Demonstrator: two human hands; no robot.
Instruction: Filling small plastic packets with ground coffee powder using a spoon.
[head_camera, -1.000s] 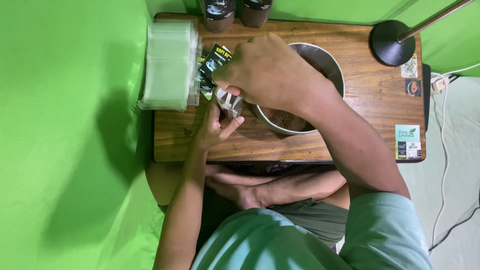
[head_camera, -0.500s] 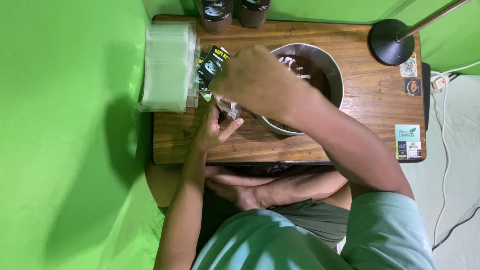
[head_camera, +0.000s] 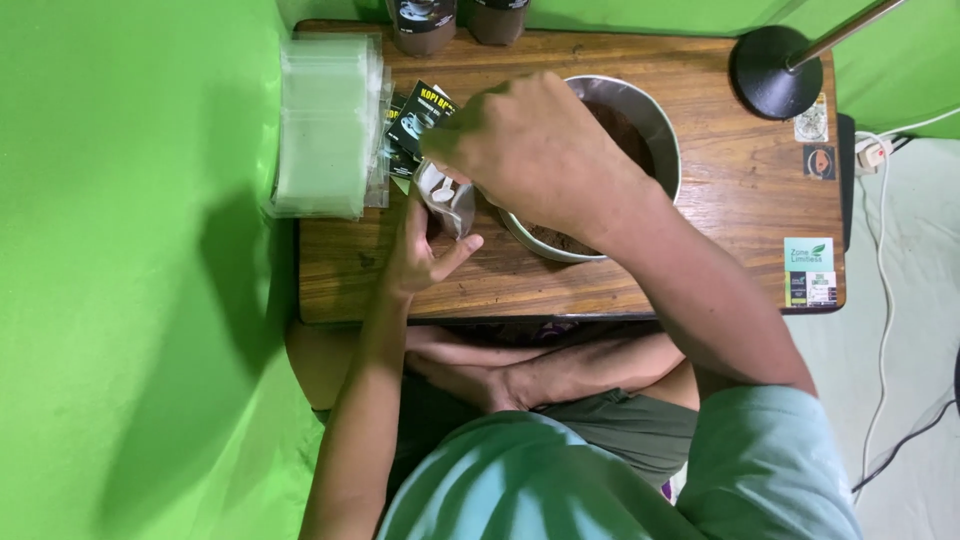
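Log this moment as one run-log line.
left hand: holds small clear pouch open | right hand: over pouch, spoon at its mouth | metal bowl: brown powder | table: wooden

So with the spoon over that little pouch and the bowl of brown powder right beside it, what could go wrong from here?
1. The small clear pouch has a narrow mouth, so brown powder might spill onto the wooden table.
2. The left hand holds the pouch only from below; it could tip.
3. The right hand hangs over the round metal bowl, so its forearm might knock the rim.
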